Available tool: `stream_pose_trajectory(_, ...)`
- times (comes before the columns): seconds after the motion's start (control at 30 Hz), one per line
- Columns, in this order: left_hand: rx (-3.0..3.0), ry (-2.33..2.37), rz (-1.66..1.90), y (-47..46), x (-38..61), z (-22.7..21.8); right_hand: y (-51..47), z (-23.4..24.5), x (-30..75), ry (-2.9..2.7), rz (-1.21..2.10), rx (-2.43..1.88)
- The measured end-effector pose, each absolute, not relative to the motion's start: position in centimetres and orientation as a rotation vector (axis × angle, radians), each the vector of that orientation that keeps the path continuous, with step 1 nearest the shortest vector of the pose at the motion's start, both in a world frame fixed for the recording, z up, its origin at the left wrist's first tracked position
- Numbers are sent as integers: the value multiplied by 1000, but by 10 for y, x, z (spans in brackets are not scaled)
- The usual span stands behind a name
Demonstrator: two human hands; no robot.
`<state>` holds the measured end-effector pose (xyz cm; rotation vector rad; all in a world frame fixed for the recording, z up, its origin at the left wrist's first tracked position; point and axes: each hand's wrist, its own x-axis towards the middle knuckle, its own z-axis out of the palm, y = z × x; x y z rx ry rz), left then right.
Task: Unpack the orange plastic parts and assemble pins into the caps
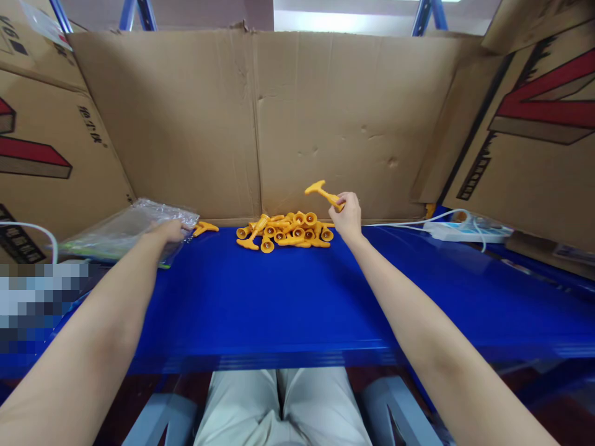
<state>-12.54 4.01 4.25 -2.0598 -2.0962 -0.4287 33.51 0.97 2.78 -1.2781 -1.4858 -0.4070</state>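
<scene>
My right hand [349,217] is raised above the back of the blue table, its fingers closed around one end of a yellow T-shaped handle [320,189]. The crossbar of that handle points up and to the left. Left of it lies a pile of yellow T-shaped handles [297,230] with round cup-like ends, against the cardboard. My left hand [171,231] is at the right side of a stack of clear plastic bags [125,226], with its fingers closed on the top bag's edge; the fingertips are partly hidden. Just right of it lies another yellow handle [207,228].
A tall cardboard sheet [334,124] stands along the back of the blue table [279,297]. Printed cardboard boxes [46,136] flank both sides. A white power strip [465,232] with cables lies at the right back. A white cable [35,226] hangs at the left.
</scene>
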Motion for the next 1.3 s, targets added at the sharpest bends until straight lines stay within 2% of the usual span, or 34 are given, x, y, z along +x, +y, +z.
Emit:
stream_pose_trajectory(0.07,-2029,-2142,-336,38,-113,48,9,34,332,-1507,-413,-1267)
stream_pose_trajectory(0.27,-2183,-1680,-906,25,-31,73,3,39,315,-1691,-461,-1234)
stream_pose_trajectory(0.43,-2501,-1247,-973,2,40,69,-8,33,299,-1873,-600,-1082)
stream_pose_trajectory(0.63,-2373,-1480,-935,-14,63,47,-18,29,291,-2013,-663,-976)
stream_pose_trajectory(0.97,-2301,-1386,-974,-27,62,42,-28,30,277,-2070,-737,-863)
stream_pose_trajectory(1.3,-2214,-1382,-920,-32,63,41,-31,34,261,-2104,-772,-1102)
